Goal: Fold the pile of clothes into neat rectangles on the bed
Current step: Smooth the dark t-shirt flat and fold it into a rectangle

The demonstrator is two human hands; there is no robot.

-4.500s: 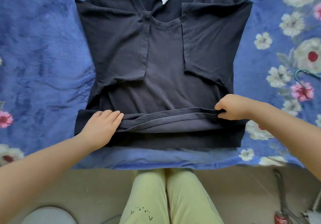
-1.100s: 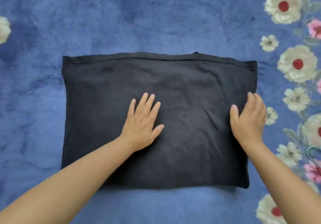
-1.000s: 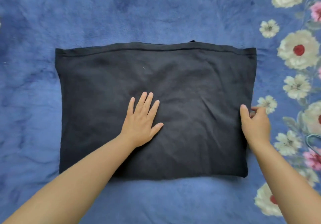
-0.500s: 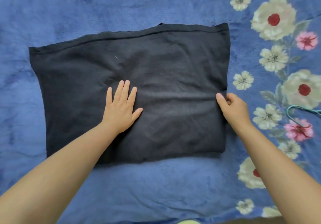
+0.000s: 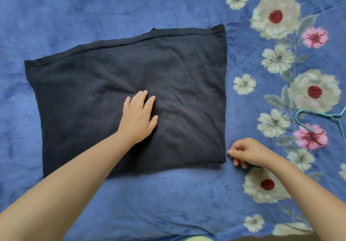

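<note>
A black T-shirt (image 5: 104, 98), folded into a wide rectangle, lies flat on the blue blanket (image 5: 168, 194). My left hand (image 5: 138, 117) rests palm down on its middle with the fingers straight and close together. My right hand (image 5: 247, 152) sits on the blanket beside the shirt's near right corner. Its fingers are curled and the thumb meets the forefinger right at the cloth's edge. No cloth shows between those fingertips.
A floral border of white and pink flowers (image 5: 275, 16) runs down the blanket's right side. A teal wire hanger (image 5: 318, 115) lies at the right edge. The bed's near edge (image 5: 262, 238) shows at the bottom right.
The shirt went from half folded to a flat rectangle. In the last second my right hand left the middle of the right edge and slid down to the near corner; my left hand stayed pressed on the middle.
</note>
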